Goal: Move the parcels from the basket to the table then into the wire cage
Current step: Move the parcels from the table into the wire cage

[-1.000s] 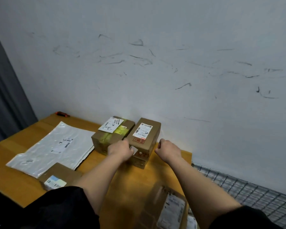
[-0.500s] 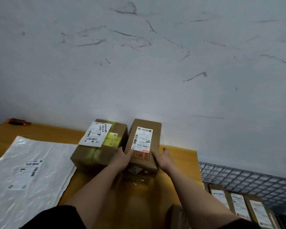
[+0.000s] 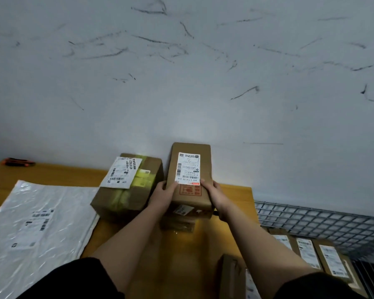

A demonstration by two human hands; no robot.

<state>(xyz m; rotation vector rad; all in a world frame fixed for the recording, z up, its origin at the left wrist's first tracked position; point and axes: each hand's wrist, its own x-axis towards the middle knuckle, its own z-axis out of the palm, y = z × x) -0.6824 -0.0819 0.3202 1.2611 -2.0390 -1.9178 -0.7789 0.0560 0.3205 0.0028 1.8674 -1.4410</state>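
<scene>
A brown cardboard parcel (image 3: 190, 169) with a white label is held up off the wooden table (image 3: 177, 255), its far end near the wall. My left hand (image 3: 163, 194) grips its left near edge and my right hand (image 3: 212, 194) grips its right near edge, thumbs on top. Beside it on the left stands a second brown parcel (image 3: 127, 188) with a white label and yellow tape. The wire cage (image 3: 324, 223) is at the right, holding several labelled parcels (image 3: 309, 253).
A large white plastic mailer (image 3: 35, 231) lies flat on the table's left part. A small orange and black tool (image 3: 20, 162) lies at the back left by the scuffed white wall. Another brown parcel (image 3: 231, 275) sits at the table's near right edge.
Both hands closed round the right parcel and raised it off the table, tilting its label toward me. The view shifted right, showing more of the cage.
</scene>
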